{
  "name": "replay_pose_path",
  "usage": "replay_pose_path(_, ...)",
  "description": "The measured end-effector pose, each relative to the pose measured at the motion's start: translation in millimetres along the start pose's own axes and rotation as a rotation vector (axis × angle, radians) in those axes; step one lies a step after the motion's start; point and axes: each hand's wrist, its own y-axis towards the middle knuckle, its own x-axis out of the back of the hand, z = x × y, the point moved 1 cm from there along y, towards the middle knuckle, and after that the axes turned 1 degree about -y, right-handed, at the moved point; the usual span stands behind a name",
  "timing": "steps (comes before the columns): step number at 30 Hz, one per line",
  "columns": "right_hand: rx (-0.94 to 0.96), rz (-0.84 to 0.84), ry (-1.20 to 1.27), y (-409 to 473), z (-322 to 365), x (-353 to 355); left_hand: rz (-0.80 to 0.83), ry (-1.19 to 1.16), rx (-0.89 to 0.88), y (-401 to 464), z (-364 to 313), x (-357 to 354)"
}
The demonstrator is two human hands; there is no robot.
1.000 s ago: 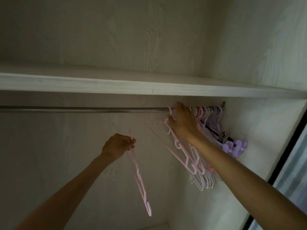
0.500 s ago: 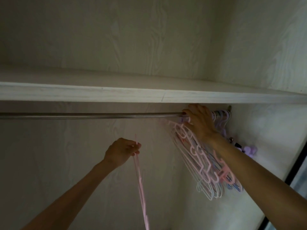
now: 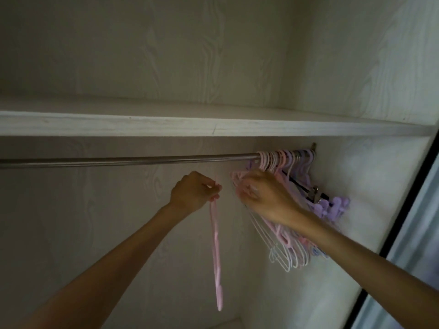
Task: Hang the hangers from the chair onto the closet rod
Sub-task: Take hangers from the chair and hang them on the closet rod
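Closet rod (image 3: 130, 160) runs under the shelf (image 3: 166, 127). Below the rod, my left hand (image 3: 193, 192) pinches the top of one pink hanger (image 3: 216, 252), which dangles edge-on, not on the rod. Just right of it, my right hand (image 3: 266, 195) rests among the hung hangers (image 3: 285, 248) bunched at the rod's right end; fingers curled, grip unclear.

Metal closet rod (image 3: 133, 160) running under a pale wood-grain shelf (image 3: 166, 125), bunch of pink, white and purple hangers (image 3: 285, 162) hooked on its right end, pressed close together against the closet's side wall (image 3: 370, 176)
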Motion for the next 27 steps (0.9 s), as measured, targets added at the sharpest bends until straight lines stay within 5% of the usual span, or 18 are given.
replay_pose_path(3, -0.358, 0.487, 0.319, -14.4, 16.7, -8.7, -0.01, 0.028, -0.007, 3.0, -18.6, -9.1)
replay_pose_path(5, -0.426, 0.604, 0.381, -14.8, 17.2, -18.5, -0.014, 0.033, -0.015, 4.6, -27.7, -14.3)
replay_pose_path(11, -0.448, 0.381, 0.384, -3.2, 9.9, -21.5, -0.018, 0.073, -0.144, 12.3, -49.6, -16.9)
replay_pose_path(13, -0.454, 0.283, 0.322, 5.6, 5.9, -19.1, -0.142, 0.134, -0.202, 14.7, -50.0, -8.9)
replay_pose_path(16, -0.48, 0.266, 0.271, 24.9, -4.7, -18.0, -0.351, 0.524, -0.301, 17.9, -36.3, 7.2)
replay_pose_path(20, -0.533, 0.307, 0.204, 41.5, -17.0, -31.5, -0.312, 0.825, -0.27, 18.6, -6.2, 11.6)
replay_pose_path(27, -0.477, 0.231, -0.028, 32.3, -31.4, -43.6, -0.273, 0.859, -0.257, 13.2, 6.7, 10.3)
